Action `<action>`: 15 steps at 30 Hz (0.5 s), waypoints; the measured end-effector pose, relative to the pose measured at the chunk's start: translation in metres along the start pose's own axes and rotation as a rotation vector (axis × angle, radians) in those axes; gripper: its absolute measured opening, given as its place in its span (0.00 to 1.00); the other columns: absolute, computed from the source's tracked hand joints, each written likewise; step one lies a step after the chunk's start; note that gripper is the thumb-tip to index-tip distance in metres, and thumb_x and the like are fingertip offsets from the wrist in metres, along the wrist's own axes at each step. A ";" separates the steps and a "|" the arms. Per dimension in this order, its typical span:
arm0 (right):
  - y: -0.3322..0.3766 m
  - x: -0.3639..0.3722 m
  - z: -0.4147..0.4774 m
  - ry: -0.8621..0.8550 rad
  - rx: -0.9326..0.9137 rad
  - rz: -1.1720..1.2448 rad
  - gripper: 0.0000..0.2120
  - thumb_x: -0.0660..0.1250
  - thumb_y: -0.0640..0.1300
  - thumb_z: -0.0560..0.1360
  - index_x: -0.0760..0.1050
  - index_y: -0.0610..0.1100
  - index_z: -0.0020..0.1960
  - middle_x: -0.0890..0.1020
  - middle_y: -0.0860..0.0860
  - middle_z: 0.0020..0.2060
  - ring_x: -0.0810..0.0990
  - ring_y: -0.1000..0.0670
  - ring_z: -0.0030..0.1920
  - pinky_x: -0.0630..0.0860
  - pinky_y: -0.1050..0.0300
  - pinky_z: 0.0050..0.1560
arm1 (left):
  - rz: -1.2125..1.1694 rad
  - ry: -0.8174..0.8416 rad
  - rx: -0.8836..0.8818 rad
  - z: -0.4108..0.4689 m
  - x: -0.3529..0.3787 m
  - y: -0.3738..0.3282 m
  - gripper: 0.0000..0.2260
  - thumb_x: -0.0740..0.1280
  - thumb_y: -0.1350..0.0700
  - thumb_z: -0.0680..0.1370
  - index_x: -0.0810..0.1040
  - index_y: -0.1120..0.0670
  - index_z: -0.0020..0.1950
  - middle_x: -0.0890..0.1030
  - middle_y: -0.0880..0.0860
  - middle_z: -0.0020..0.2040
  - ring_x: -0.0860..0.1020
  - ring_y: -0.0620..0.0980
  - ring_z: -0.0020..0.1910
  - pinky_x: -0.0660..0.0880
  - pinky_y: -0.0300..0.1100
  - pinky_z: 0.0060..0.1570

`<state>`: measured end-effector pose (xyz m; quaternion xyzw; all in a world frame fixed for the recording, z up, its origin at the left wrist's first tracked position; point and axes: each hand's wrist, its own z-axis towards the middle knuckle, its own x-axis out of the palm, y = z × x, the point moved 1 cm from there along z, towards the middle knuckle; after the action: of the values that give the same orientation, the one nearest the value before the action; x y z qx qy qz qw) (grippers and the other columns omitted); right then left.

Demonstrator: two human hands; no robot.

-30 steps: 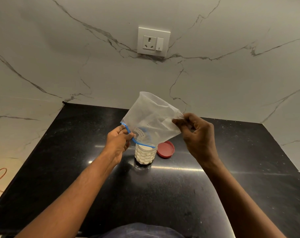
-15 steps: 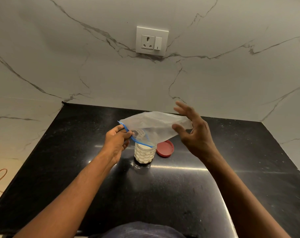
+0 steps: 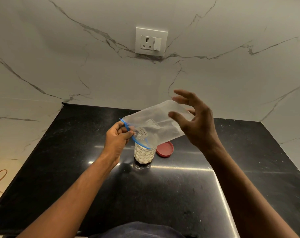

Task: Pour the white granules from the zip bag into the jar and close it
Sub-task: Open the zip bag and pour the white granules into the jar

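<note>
Our left hand [image 3: 117, 138] pinches the blue zip edge of the bag [image 3: 156, 124], holding its mouth over the jar [image 3: 143, 154] on the black counter [image 3: 163, 194]. Our right hand [image 3: 197, 124] is spread open at the bag's raised far end, fingers apart, clamped on nothing. We judge the bag light, limp and slippery, nearly empty, best held by its stiffer zip edge and a bottom corner. White granules fill the jar; the red lid [image 3: 165, 149] lies just beside it.
</note>
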<state>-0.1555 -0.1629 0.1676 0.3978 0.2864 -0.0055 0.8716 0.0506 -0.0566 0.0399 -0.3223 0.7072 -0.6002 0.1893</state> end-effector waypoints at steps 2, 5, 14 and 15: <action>-0.001 0.002 0.001 0.034 -0.043 -0.069 0.13 0.77 0.42 0.75 0.84 0.52 0.57 0.87 0.54 0.50 0.84 0.57 0.52 0.79 0.62 0.50 | 0.003 0.017 0.022 0.000 0.000 0.001 0.14 0.70 0.66 0.81 0.79 0.54 0.64 0.87 0.55 0.56 0.86 0.53 0.57 0.82 0.42 0.50; 0.001 0.003 0.002 -0.027 -0.143 -0.159 0.04 0.78 0.44 0.75 0.86 0.44 0.47 0.86 0.52 0.42 0.81 0.53 0.43 0.72 0.66 0.42 | -0.024 0.039 0.017 0.000 0.000 0.001 0.15 0.73 0.66 0.79 0.79 0.55 0.64 0.88 0.53 0.53 0.86 0.54 0.56 0.83 0.49 0.56; -0.004 -0.002 0.002 -0.027 -0.044 0.019 0.11 0.82 0.49 0.70 0.86 0.48 0.50 0.87 0.55 0.46 0.85 0.53 0.51 0.81 0.53 0.50 | -0.038 0.159 0.047 0.000 -0.001 0.001 0.26 0.73 0.71 0.76 0.75 0.49 0.69 0.88 0.50 0.56 0.87 0.51 0.56 0.85 0.44 0.51; -0.006 -0.004 0.003 -0.008 -0.033 -0.016 0.18 0.83 0.54 0.68 0.84 0.50 0.54 0.86 0.56 0.50 0.83 0.54 0.55 0.80 0.56 0.52 | -0.034 0.165 0.047 0.001 0.000 0.001 0.25 0.73 0.71 0.76 0.76 0.48 0.68 0.89 0.49 0.56 0.87 0.51 0.56 0.85 0.45 0.51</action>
<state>-0.1586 -0.1698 0.1667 0.3810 0.2861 -0.0090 0.8791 0.0507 -0.0571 0.0383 -0.2790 0.7006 -0.6442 0.1278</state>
